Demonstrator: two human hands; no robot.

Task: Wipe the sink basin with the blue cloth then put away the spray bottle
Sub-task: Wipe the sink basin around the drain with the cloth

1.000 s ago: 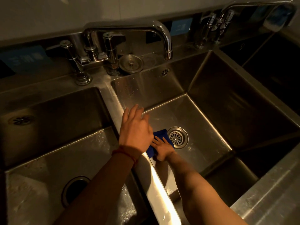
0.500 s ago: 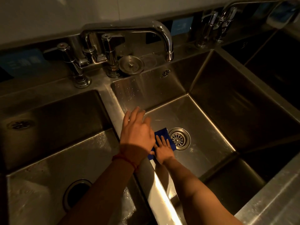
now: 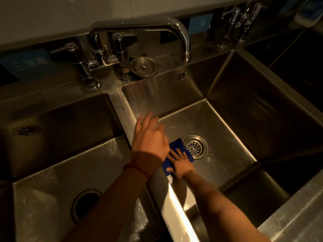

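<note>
A folded blue cloth (image 3: 178, 147) lies on the floor of the middle steel sink basin (image 3: 218, 130), just left of the round drain (image 3: 195, 147). My right hand (image 3: 181, 163) presses flat on the cloth, fingers spread. My left hand (image 3: 148, 140) rests open on the divider (image 3: 173, 198) between the two basins, holding nothing and hiding part of the cloth. No spray bottle shows in this view.
A chrome swivel faucet (image 3: 181, 34) with two tap handles arches over the middle basin. A loose drain stopper (image 3: 144, 66) sits on the back ledge. The left basin (image 3: 52, 172) has an open drain hole (image 3: 85, 201). A second faucet (image 3: 244, 16) stands far right.
My right hand and the cloth shifted only slightly on the basin floor beside the drain. My left hand stays on the divider. The view moved a little closer.
</note>
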